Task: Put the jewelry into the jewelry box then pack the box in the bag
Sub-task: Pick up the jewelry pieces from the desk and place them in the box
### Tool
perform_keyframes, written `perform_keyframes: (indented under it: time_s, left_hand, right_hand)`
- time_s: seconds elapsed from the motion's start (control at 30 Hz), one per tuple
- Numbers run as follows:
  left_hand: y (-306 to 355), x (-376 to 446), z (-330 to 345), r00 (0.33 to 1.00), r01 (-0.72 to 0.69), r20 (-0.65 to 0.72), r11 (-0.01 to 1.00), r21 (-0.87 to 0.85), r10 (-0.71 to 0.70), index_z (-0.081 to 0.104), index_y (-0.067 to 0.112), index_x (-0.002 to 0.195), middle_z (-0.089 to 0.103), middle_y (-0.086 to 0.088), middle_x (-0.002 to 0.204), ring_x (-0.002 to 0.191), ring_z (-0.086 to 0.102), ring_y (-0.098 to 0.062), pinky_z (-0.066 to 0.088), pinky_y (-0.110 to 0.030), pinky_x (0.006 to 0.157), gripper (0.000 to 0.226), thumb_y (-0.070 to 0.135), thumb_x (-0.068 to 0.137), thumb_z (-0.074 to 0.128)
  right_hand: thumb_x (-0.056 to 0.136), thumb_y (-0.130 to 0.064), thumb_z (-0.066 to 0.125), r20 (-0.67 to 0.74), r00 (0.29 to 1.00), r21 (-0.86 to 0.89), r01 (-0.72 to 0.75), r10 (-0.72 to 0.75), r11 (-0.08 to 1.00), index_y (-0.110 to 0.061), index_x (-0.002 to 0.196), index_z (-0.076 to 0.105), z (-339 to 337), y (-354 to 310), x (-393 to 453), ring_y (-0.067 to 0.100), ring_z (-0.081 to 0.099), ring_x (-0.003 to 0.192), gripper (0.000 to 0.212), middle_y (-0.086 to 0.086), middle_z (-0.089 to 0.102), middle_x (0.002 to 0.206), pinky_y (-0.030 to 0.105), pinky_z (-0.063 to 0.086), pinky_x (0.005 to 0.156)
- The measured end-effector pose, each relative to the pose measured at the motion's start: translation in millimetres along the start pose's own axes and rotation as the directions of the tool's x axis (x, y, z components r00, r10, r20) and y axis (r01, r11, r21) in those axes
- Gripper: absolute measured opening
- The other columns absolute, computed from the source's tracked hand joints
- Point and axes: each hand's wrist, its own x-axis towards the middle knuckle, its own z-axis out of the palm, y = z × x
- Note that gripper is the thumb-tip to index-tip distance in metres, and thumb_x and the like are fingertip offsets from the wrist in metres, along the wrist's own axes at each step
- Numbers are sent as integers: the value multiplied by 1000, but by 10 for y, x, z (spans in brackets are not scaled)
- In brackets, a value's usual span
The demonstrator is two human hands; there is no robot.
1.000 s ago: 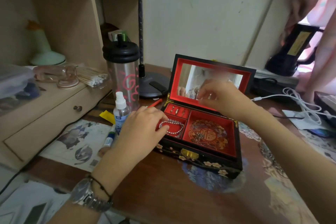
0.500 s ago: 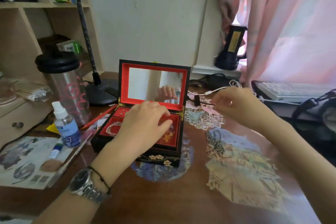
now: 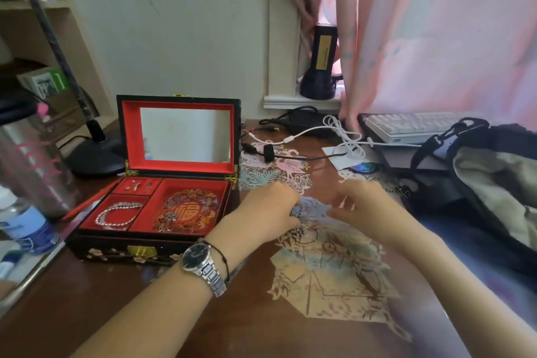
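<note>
The black lacquer jewelry box (image 3: pixel 122 250) stands open on the desk, its mirrored lid upright. A pearl bracelet (image 3: pixel 117 214) lies in its front left compartment, small earrings (image 3: pixel 139 185) sit in the back left one, and a small silver piece (image 3: pixel 171 216) rests in the large red compartment. Just right of the box, my left hand (image 3: pixel 263 212) curls its fingertips on a dark beaded bracelet (image 3: pixel 297 219) lying on the desk. My right hand (image 3: pixel 369 209) hovers beside it with fingers apart and holds nothing. The dark bag (image 3: pixel 491 180) lies open at the right.
A steel tumbler (image 3: pixel 32 166) and a small spray bottle (image 3: pixel 27 227) stand left of the box, with a lamp base (image 3: pixel 96 155) behind. White and black cables (image 3: pixel 343 136), a keyboard (image 3: pixel 412 125) and a black torch (image 3: pixel 321 64) sit at the back.
My left hand has left the box and moved right to the beaded bracelet on the desk. My right hand has come down next to it. The view has swung right, showing the bag.
</note>
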Motion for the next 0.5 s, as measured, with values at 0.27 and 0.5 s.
perform_keyframes:
  time_s: [0.27,0.5]
  left_hand:
    - [15,143,47,994,3,109,999,-38,1,66,10,99,64,-7,103,91,61,-27,53,-39,77,16,11,85,61]
    - [-35,199,25,993,-16,111,993,-120,29,67,11,90,56,4,76,76,59,-19,53,-34,71,11,7,80,63]
  right_hand:
    - [80,-28,72,24,1000,65,-15,13,998,-25,91,69,134,161,3,-2,52,64,12,-18,55,74,11,36,55]
    - [74,-38,75,37,999,138,1,-6,990,-32,85,65,171,116,34,0,54,67,16,-16,58,77,14,38,56]
